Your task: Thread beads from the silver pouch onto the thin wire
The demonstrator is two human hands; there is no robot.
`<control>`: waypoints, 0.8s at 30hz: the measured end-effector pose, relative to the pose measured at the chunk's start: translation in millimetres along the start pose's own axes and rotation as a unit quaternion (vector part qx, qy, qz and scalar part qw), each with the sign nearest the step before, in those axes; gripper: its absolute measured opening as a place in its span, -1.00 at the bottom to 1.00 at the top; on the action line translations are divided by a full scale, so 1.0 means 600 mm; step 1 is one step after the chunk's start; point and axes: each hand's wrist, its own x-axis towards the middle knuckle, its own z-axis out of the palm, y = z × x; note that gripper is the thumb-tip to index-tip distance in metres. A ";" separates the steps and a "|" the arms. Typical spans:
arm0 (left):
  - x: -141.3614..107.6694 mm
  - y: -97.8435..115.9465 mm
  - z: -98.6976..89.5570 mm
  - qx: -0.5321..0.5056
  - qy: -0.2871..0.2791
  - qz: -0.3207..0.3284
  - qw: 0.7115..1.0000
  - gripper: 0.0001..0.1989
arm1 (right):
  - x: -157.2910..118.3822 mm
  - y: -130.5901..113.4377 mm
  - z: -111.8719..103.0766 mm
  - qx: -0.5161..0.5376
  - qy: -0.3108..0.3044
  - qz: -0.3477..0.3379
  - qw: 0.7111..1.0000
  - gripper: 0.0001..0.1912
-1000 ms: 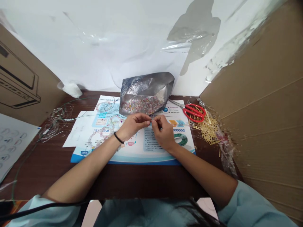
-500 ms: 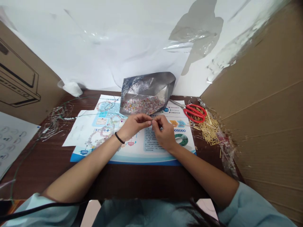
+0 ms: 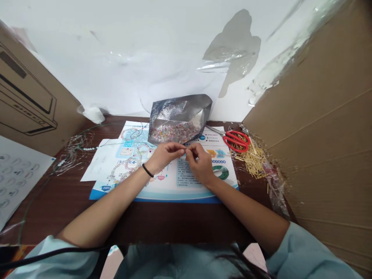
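Note:
My left hand (image 3: 166, 155), with a black band at the wrist, pinches thumb against fingers. My right hand (image 3: 200, 162) pinches too, and the fingertips of both meet just in front of the open silver bag. Whatever lies between the fingertips is too small to make out. Inside the bag (image 3: 192, 109) lies a heap of small multicoloured beads (image 3: 174, 132). Left of my left hand, several beaded bracelets (image 3: 116, 170) rest on a printed sheet (image 3: 162, 193). A thin dark thread (image 3: 116, 144) stretches from the left across the papers towards the bag.
Red-handled scissors (image 3: 236, 141) lie on gold-coloured sticks (image 3: 254, 161) at the right, beside crumpled clear plastic (image 3: 276, 186). Tangled clear line (image 3: 69, 151) lies on the left. Cardboard walls (image 3: 325, 128) flank the brown table (image 3: 180, 221); a white crumpled item (image 3: 94, 114) sits at the back left.
The view has shifted slightly, so the scene sits a little lower. Both hands keep the same pinched pose in front of the bag, fingertips together.

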 end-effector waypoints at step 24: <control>0.014 0.016 -0.011 0.047 -0.071 0.118 0.989 -0.57 | 0.014 0.005 -0.011 -0.062 -0.003 -0.153 0.986 -0.82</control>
